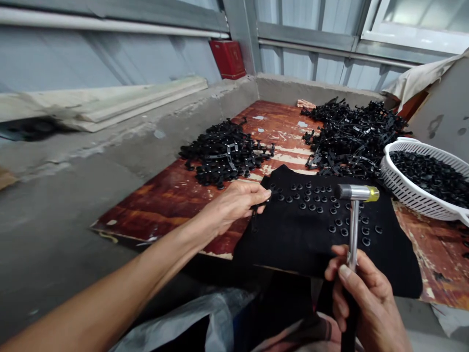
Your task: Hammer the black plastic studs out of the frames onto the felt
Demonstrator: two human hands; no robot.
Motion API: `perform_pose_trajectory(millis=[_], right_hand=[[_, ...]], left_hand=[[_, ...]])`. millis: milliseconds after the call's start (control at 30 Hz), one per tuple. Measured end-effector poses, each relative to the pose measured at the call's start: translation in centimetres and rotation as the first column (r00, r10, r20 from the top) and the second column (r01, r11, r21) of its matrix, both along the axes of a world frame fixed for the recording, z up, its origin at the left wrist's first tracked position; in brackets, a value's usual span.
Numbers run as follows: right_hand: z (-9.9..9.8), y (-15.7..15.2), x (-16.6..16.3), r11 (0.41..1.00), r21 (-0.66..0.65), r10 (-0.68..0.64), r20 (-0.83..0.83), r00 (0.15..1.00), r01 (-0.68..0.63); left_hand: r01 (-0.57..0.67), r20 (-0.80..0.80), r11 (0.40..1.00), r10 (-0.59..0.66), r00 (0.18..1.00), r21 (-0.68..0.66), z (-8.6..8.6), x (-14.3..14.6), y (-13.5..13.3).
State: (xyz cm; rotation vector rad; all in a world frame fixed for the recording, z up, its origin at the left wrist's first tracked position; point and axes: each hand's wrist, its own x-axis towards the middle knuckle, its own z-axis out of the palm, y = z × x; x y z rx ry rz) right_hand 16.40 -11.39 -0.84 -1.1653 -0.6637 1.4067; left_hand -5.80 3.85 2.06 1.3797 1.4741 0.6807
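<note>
My left hand (240, 203) is closed at the left edge of a black cloth (293, 239), its fingers pinched on a small black part that is mostly hidden. In my right hand (366, 293) is a hammer (353, 220), held upright by its dark handle. Its metal head has a dark face on the left and a yellow one on the right, above the cloth. Several small round black pieces (312, 207) lie spread over the cloth, some in rows, between my two hands.
A heap of black linked parts (227, 151) lies beyond my left hand, and a larger heap (355, 132) sits at the back right. A white basket (414, 195) of small black pieces stands at the right. A red tin (227, 58) rests on the ledge behind the worn wooden board (154, 205).
</note>
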Motion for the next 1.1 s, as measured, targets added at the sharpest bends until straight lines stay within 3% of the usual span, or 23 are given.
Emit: perform_pose_trajectory(millis=[267, 1100], right_hand=[[-0.3, 0.1, 0.1, 0.996, -0.088, -0.003, -0.022, 1.0, 0.001], [-0.5, 0.1, 0.0, 0.995, -0.104, 0.011, 0.041, 0.999, -0.007]], left_hand=[[-0.002, -0.016, 0.999, 0.001, 1.0, -0.035, -0.6, 0.0, 0.2], [-0.045, 0.067, 0.997, 0.049, 0.997, -0.061, -1.2, -0.1, 0.2]])
